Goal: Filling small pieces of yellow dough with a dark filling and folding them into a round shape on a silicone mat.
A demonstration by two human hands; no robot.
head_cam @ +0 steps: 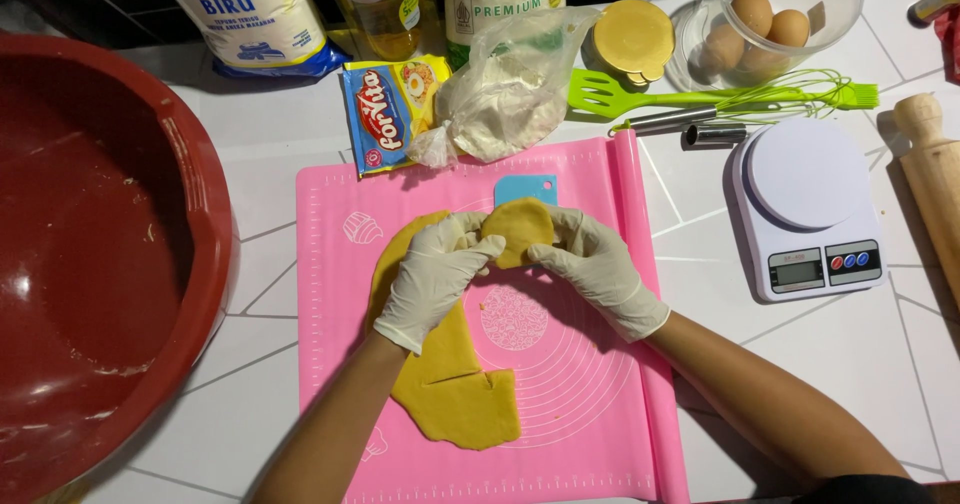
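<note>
Both gloved hands, left hand (437,269) and right hand (595,264), pinch a small yellow dough piece (517,229), fingers closed on its edges, lifted just above the pink mat (590,384); thin dough may tear or stretch if pulled apart, or sag onto the rolled dough sheet (455,384) and stick

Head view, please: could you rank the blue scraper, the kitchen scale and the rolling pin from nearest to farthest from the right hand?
From the right hand:
1. Blue scraper, just above it on the pink mat.
2. Kitchen scale, off the mat to the right.
3. Rolling pin, at the right edge.
</note>
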